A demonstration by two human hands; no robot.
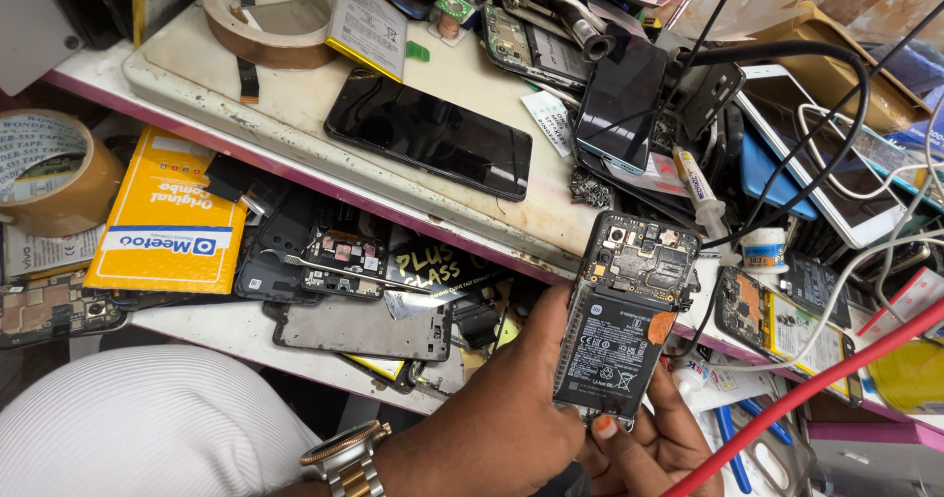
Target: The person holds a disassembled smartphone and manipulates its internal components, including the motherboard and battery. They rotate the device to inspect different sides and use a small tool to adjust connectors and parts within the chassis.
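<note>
Workbench point(295, 114) cluttered; hands point(551, 428) hold opened phone point(624, 325).

Worn cream-white workbench top point(295, 104) with chipped pink edge, heavily cluttered. Black glossy smartphone point(430, 133) laid flat at centre. Brown tape roll point(267, 15) set at rear left; second dark phone point(619, 99) propped right of centre. Lower white shelf point(221, 330) loaded with yellow cardboard packet point(167, 217), opened black phone chassis point(320, 251), grey metal back plate point(364, 330).
</note>
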